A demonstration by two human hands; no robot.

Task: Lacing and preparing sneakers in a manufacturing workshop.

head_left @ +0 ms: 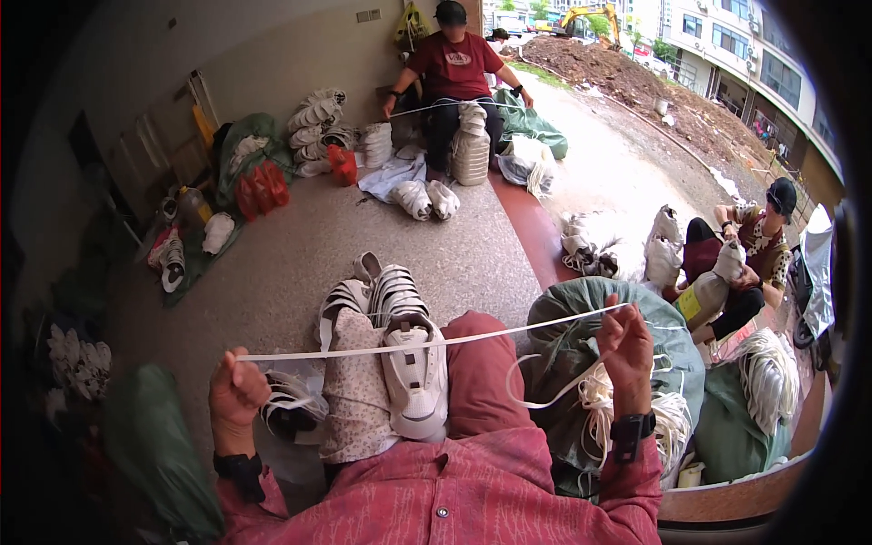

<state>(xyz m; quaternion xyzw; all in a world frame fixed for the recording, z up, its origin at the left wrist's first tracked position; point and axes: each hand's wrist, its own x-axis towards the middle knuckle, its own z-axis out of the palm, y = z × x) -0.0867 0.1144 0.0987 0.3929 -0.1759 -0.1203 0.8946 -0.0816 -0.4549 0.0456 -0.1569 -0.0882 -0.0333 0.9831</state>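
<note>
White lace (427, 343) stretched taut between left hand (238, 392) and right hand (625, 345).

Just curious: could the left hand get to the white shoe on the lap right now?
Probably yes. The white shoe lies uncovered beside the left hand, though that hand is pinching the taut white lace.

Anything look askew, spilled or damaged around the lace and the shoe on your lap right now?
Nothing stands out. The white lace runs taut between the left hand and right hand, and the white shoe lies on the lap. The lace bundle sits in its green sack.
</note>
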